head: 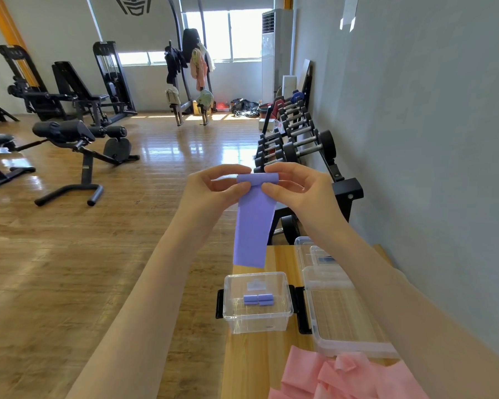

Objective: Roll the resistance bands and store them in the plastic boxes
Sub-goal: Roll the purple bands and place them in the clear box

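Head view — left hand (213, 187) and right hand (296, 187) pinch the purple band (252, 226) in their fingers above the plastic box (258, 318).

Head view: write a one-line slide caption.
Both hands, left and right, roll a purple resistance band above a clear plastic box holding two purple rolls.

Bright daylight from far window (228, 36), blown out white. Glare patches on wood floor (185, 145) below it. Wide-angle bending at frame edges. Focus sharp.
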